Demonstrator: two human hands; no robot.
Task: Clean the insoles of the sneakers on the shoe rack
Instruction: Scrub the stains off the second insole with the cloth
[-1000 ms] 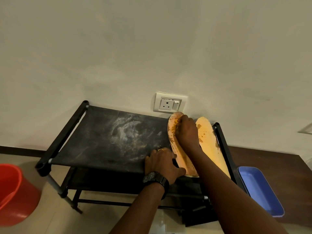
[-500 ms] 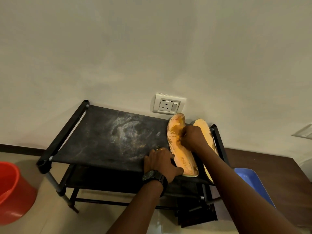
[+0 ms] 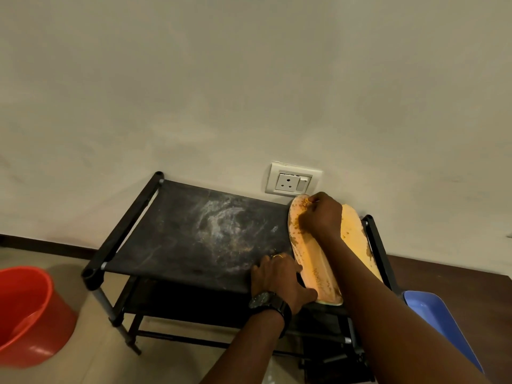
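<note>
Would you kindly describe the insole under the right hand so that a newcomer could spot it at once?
Find the white wall socket; below it stands the black shoe rack. At the rack's right end lie two yellow-orange insoles: the wanted insole is the one nearer the rack's middle, brown-stained along its edge, lettered near its heel; the right insole lies beside the end rail.

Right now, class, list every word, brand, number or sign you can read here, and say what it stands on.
Insole nearer the middle of the shoe rack: print near its heel, too blurred to read.
Wristwatch: dial too small to read.
Wall socket: no readable marking.
No text can be quoted.
</note>
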